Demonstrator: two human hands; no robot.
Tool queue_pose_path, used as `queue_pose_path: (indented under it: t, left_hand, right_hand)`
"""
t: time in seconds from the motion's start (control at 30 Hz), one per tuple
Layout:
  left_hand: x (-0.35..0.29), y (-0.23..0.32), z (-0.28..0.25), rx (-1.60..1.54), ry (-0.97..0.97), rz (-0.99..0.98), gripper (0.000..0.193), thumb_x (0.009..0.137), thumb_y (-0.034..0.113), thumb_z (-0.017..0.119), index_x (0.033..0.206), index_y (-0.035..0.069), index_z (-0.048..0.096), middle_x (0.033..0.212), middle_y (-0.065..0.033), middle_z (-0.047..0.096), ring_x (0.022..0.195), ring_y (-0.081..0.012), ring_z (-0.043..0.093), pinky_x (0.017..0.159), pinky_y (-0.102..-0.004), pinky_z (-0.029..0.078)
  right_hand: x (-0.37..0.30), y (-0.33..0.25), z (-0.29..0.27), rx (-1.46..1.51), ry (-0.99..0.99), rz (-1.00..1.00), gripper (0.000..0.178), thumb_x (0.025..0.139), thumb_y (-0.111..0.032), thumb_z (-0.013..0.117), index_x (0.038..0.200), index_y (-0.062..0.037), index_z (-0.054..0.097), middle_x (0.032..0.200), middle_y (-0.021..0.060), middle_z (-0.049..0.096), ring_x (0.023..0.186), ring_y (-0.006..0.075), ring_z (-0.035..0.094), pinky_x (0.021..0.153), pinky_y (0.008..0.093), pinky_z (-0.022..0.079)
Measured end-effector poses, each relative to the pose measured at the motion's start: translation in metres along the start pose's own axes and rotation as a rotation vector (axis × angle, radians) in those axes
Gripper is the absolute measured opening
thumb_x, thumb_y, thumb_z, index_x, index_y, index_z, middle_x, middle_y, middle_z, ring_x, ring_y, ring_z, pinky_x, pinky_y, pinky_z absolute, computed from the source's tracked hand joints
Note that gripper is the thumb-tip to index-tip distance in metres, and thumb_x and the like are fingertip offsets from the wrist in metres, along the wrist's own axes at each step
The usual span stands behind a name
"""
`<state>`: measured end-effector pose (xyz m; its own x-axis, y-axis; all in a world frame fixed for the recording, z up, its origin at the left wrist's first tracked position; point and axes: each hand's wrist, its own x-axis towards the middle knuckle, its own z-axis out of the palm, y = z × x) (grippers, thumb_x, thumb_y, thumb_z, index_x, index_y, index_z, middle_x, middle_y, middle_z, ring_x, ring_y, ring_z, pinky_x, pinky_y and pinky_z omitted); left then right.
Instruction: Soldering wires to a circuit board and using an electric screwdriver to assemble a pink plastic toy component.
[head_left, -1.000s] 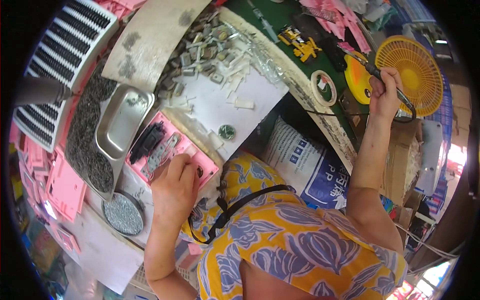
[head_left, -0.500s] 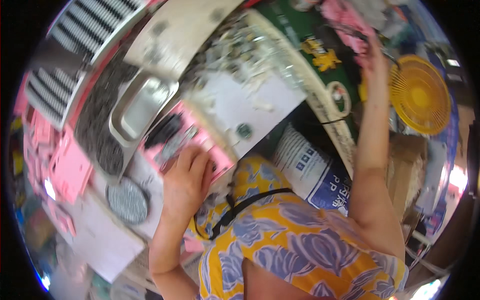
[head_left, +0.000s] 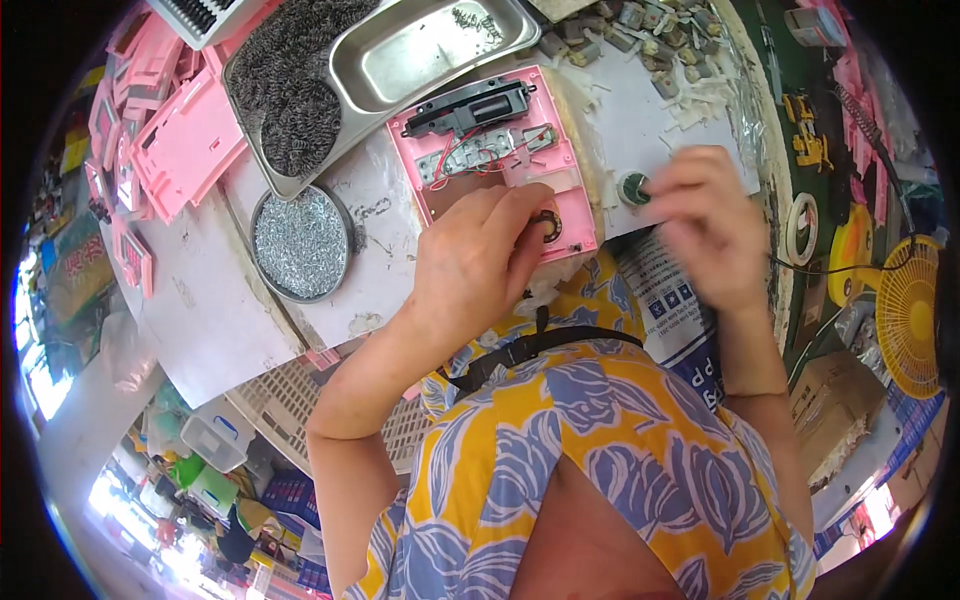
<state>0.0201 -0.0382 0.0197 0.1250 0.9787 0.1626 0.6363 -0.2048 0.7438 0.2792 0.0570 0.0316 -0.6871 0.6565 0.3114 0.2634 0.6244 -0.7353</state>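
A pink plastic casing [head_left: 583,205] lies on the worktable in front of me. It contains a black plastic mechanism [head_left: 470,108], a metal strip [head_left: 485,150] and thin red wires. My left hand [head_left: 480,245] rests over the casing's near part, thumb and index finger curled about a small round dark part [head_left: 549,226]; the other fingertips are hidden. Smeared by motion, my right hand [head_left: 710,225] hovers right of the casing. Its fingertips come close to a small dark-green round piece [head_left: 633,189] on white paper; whether they touch it I cannot tell.
Beyond the casing is a metal tray [head_left: 400,70] with a heap of dark springs [head_left: 295,110]. Left stands a round dish of tiny silvery pieces [head_left: 302,245]. Pink panels [head_left: 190,145] pile at far left. Right are a tape roll [head_left: 800,228] and a yellow basket [head_left: 910,320].
My right hand has come back from the pink items at the far right to beside the green round piece. The view has turned and shifted; my left hand stays at the casing.
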Motion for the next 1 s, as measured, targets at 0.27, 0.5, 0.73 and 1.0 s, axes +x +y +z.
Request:
queue_pose_path:
  t: [0.27,0.5,0.73,1.0]
  left_hand:
    - [-0.005,-0.011,-0.008,-0.038,0.13,0.085,0.03,0.079,0.007,0.075,0.107,0.007,0.066,0.1,-0.011,0.065,0.082,-0.0286,0.064,0.069,-0.0393,0.052]
    - [0.041,-0.02,-0.024,0.487,0.089,0.246,0.033,0.074,0.018,0.079,0.106,0.02,0.073,0.132,-0.0071,0.057,0.117,-0.0319,0.052,0.097,-0.0464,0.04]
    - [0.038,-0.038,-0.027,0.493,0.08,0.235,0.041,0.073,0.019,0.08,0.114,0.024,0.075,0.137,-0.0054,0.056,0.121,-0.0323,0.05,0.099,-0.0477,0.038]
    - [0.032,-0.045,-0.017,0.543,0.122,0.299,0.047,0.073,0.018,0.079,0.119,0.027,0.074,0.138,-0.0019,0.057,0.12,-0.0294,0.049,0.098,-0.0462,0.038]
  right_hand:
    - [0.01,-0.032,0.057,-0.325,-0.112,0.135,0.034,0.081,-0.029,0.078,0.109,-0.0113,0.074,0.157,0.0162,0.04,0.145,0.0471,0.024,0.115,0.0545,0.028]
    - [0.026,-0.025,0.049,-0.251,0.027,0.136,0.028,0.083,-0.025,0.077,0.103,-0.0064,0.072,0.127,0.0152,0.062,0.12,0.0398,0.051,0.099,0.0486,0.044]
    - [0.073,0.003,0.06,-0.352,0.072,0.149,0.025,0.079,-0.029,0.077,0.079,-0.0073,0.065,0.075,0.0059,0.063,0.076,0.0272,0.062,0.065,0.0404,0.05]
    - [0.082,-0.004,0.058,-0.466,-0.012,0.217,0.021,0.079,-0.027,0.072,0.072,-0.008,0.066,0.068,0.0092,0.065,0.069,0.0304,0.065,0.062,0.0441,0.053]
